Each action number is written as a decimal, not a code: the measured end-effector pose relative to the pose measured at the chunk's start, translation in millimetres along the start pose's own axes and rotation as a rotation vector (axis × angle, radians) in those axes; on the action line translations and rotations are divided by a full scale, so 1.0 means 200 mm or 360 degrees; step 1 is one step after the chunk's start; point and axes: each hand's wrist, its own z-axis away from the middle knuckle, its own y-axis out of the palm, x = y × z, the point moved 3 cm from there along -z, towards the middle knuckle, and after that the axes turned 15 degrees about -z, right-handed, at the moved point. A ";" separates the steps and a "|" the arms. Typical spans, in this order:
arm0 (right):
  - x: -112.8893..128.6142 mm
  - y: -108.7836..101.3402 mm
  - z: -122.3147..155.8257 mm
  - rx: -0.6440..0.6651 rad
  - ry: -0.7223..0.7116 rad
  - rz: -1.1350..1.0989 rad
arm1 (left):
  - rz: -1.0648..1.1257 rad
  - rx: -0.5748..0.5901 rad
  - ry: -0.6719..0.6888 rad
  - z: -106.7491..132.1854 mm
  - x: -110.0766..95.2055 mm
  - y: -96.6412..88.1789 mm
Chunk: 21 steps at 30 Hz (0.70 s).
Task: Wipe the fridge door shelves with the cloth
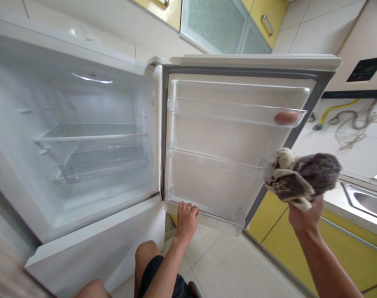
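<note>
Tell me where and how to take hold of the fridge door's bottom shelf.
I'd grip the bottom shelf by its long front rim, from above on the room side: it juts from the door and looks free to the right of the left hand, whose fingers lie over it.

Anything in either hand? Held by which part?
Right hand: bunched cloth, held from its underside, fingers mostly hidden. Left hand: on the rim of the lowest door bin; grip unclear.
</note>
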 end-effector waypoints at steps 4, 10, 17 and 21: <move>0.08 0.02 0.06 0.0161 -0.0344 0.0081 | -0.0024 0.0024 -0.0004 0.00 -0.01 -0.01; 0.29 0.22 0.13 0.0635 -0.1298 0.0604 | -0.0039 -0.0013 -0.0021 0.01 0.00 0.01; 0.44 0.66 0.27 0.0932 -0.1718 0.0453 | 0.0076 -0.0048 -0.0049 0.02 0.00 0.04; 0.52 0.95 0.34 0.1199 -0.1743 0.0484 | 0.0095 -0.0064 -0.0075 0.02 -0.01 0.04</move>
